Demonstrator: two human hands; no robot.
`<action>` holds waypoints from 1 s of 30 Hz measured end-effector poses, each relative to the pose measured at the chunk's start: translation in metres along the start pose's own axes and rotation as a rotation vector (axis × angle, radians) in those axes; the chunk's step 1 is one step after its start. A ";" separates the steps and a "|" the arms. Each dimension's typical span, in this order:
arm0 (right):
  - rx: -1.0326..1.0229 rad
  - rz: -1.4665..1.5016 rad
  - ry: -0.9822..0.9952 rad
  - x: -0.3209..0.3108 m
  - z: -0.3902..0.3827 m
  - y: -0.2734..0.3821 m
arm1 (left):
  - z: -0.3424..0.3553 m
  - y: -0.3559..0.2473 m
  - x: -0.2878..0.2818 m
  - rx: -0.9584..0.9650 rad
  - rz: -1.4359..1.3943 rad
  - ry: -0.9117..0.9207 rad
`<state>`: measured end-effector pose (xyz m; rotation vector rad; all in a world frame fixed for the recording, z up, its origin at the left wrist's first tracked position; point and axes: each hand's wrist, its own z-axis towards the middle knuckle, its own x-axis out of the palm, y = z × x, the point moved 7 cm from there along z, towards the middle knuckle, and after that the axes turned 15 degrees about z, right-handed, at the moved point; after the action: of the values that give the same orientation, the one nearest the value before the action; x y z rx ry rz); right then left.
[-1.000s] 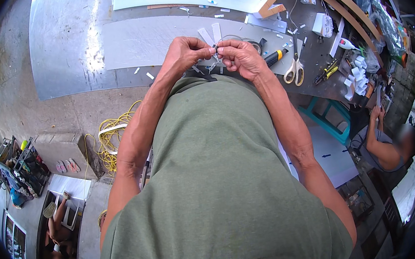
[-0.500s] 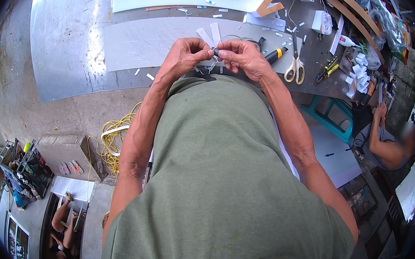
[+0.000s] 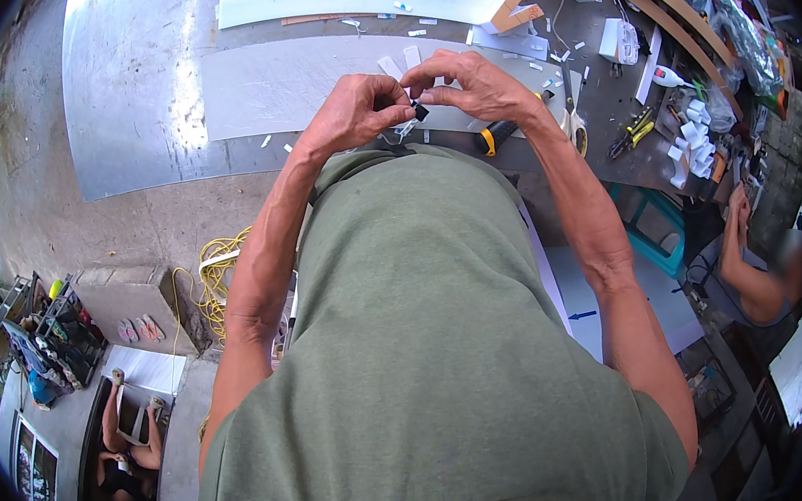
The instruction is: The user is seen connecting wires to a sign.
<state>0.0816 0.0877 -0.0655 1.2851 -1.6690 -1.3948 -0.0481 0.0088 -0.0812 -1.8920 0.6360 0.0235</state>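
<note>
Over the near edge of the metal table, my left hand (image 3: 359,112) pinches a small black piece (image 3: 420,111) between thumb and fingers. My right hand (image 3: 474,84) is just right of it and a little higher, fingertips pinched together near the left fingers; whatever lies between them is too small to make out. Behind the fingertips, two short pale strips (image 3: 390,67) stick out. A yellow and black utility knife (image 3: 498,135) lies below my right hand, partly covered by it. Beside my right wrist are scissors (image 3: 578,127) with pale handles.
A long white strip (image 3: 348,1) and a grey sheet (image 3: 260,90) lie on the metal table (image 3: 131,103). Pliers (image 3: 638,127) and white blocks (image 3: 695,145) are at the right. A teal stool (image 3: 655,226) stands below. A co-worker (image 3: 761,274) sits at right; yellow cable (image 3: 215,278) coils on the floor.
My right hand has risen slightly and its fingers have come away from the black piece, which stays in my left hand. My right forearm has shifted rightward, partly covering the scissors.
</note>
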 end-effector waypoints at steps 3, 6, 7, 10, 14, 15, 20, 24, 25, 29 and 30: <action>0.062 -0.003 0.069 0.002 0.004 -0.003 | 0.000 0.000 -0.001 0.016 0.039 0.002; 0.112 -0.022 0.128 0.005 0.006 -0.003 | -0.001 0.000 -0.003 0.005 0.094 -0.010; 0.129 -0.016 0.149 0.007 0.007 -0.004 | 0.000 -0.001 -0.004 0.006 0.095 -0.009; 0.118 0.017 0.145 0.006 0.005 0.000 | 0.001 -0.005 -0.006 0.026 0.193 -0.021; 0.136 0.069 0.119 0.007 0.002 -0.002 | 0.001 -0.008 -0.009 0.042 0.146 -0.007; 0.145 0.091 0.093 0.005 0.001 0.001 | 0.000 -0.009 -0.010 0.033 0.106 0.007; 0.146 0.167 0.022 0.003 -0.005 -0.007 | -0.004 -0.001 -0.011 -0.004 -0.089 -0.007; 0.129 0.229 -0.038 0.003 -0.009 -0.005 | -0.005 -0.001 -0.009 -0.026 -0.030 0.011; 0.130 0.232 -0.048 0.003 -0.010 -0.004 | -0.005 -0.001 -0.009 -0.026 -0.030 0.010; 0.126 0.262 -0.060 0.003 -0.012 -0.003 | -0.004 -0.001 -0.008 -0.033 -0.018 0.023; 0.118 0.246 -0.065 0.003 -0.012 -0.003 | -0.005 0.000 -0.007 -0.029 -0.042 0.016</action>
<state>0.0924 0.0801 -0.0652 1.0635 -1.9061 -1.2192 -0.0556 0.0078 -0.0769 -1.9345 0.6099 -0.0093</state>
